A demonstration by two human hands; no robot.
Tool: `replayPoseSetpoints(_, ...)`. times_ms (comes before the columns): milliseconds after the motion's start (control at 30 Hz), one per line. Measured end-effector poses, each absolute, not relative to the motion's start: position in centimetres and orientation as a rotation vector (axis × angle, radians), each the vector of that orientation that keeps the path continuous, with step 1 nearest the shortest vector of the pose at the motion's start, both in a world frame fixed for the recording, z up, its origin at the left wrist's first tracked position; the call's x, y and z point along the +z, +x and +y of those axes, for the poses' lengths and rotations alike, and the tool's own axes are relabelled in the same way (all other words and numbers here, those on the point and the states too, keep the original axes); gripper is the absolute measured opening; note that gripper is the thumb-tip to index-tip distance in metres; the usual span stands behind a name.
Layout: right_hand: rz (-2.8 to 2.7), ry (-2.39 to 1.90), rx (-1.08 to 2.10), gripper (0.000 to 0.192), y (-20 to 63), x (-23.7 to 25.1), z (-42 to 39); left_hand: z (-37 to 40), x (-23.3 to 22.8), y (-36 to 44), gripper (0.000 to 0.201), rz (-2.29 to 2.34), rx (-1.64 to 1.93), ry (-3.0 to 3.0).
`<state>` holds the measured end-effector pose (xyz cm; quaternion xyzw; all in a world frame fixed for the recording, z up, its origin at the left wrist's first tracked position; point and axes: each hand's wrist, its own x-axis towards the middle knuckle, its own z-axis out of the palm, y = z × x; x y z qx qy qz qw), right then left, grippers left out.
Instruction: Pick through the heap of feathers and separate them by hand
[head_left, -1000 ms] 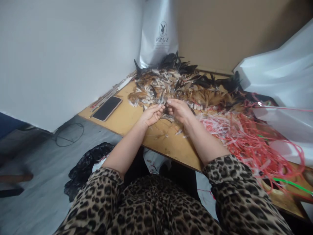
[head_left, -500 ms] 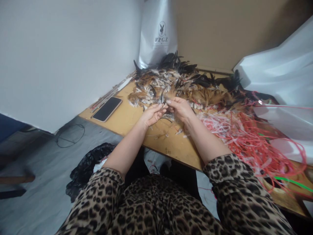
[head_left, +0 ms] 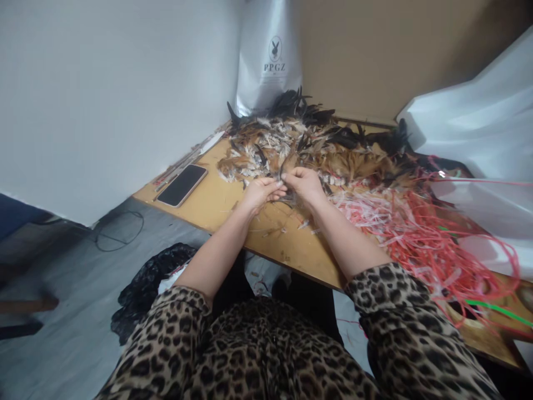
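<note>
A heap of brown, white and black feathers [head_left: 308,144] covers the far part of a wooden table [head_left: 216,200]. My left hand [head_left: 261,193] and my right hand [head_left: 306,185] meet at the heap's near edge, fingertips pinched together on a small bunch of feathers [head_left: 284,169] that sticks up between them. Both forearms reach out from leopard-print sleeves. What lies under the palms is hidden.
A tangle of red and pink plastic strips [head_left: 416,233] spreads over the table's right side, with a green strip [head_left: 495,311] near the edge. A phone [head_left: 182,185] lies at the left beside thin sticks. A silver bag [head_left: 270,55] stands at the back, white plastic sheeting [head_left: 478,139] right.
Both hands have shifted slightly away from me toward the heap, and their fingertips have closed tighter together on the bunch of feathers.
</note>
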<state>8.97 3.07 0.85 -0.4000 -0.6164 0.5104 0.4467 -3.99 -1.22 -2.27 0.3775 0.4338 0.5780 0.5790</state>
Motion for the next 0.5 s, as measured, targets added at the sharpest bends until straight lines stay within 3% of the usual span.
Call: replayPoseSetpoints(500, -1.515, -0.955, 1.308, 0.027, 8.65, 0.52, 2.88, -1.16, -2.01, -3.99, 0.015, 0.973, 1.428, 0.793)
